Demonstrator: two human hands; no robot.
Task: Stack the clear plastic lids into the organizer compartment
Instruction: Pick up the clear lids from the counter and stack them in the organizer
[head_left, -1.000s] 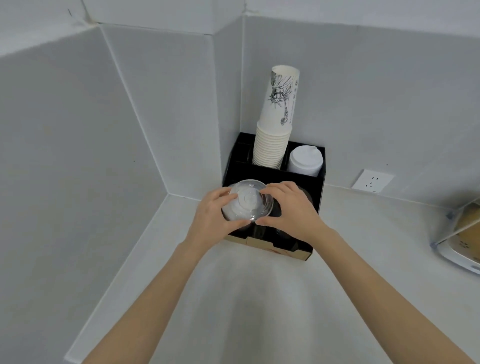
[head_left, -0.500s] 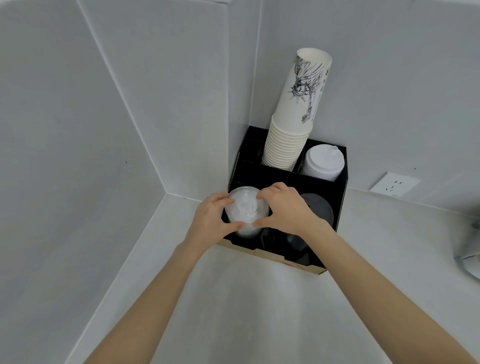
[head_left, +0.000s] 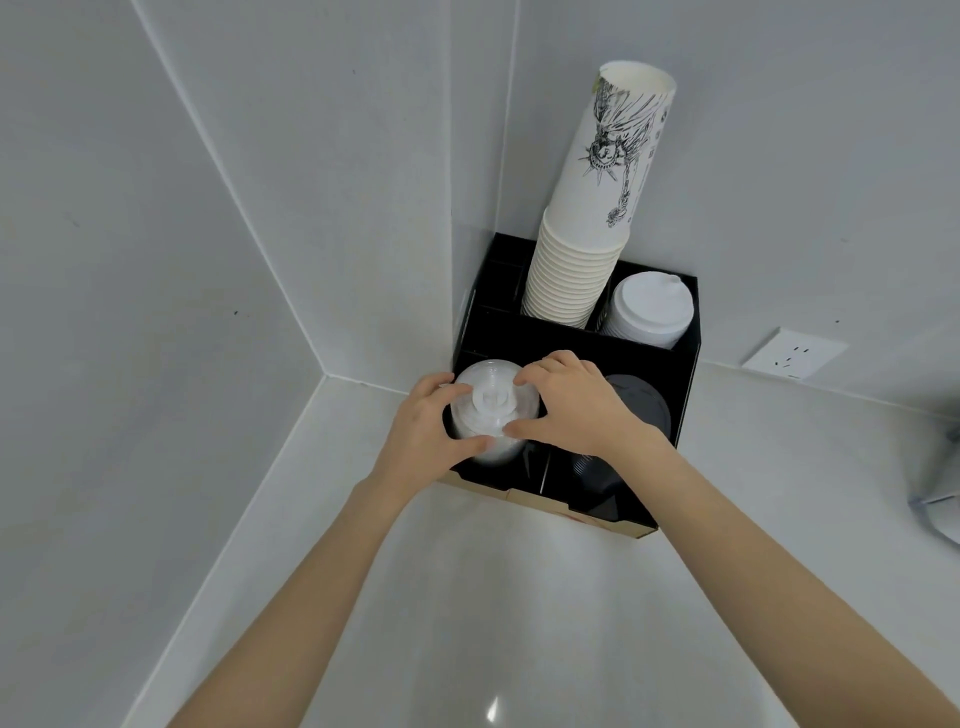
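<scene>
Fingers (head_left: 447, 397) of left hand (head_left: 423, 434) and of right hand (head_left: 576, 402) curl closed around stack of clear lids (head_left: 488, 410), frame centre. Stack sits in front-left compartment of black organizer (head_left: 680, 374). Right of it, dark lids (head_left: 641, 410). Behind, paper cups (head_left: 582, 270) and white lids (head_left: 649, 312). Organizer rests on white counter (head_left: 467, 597), in wall corner. Wall socket (head_left: 792, 353), right.
</scene>
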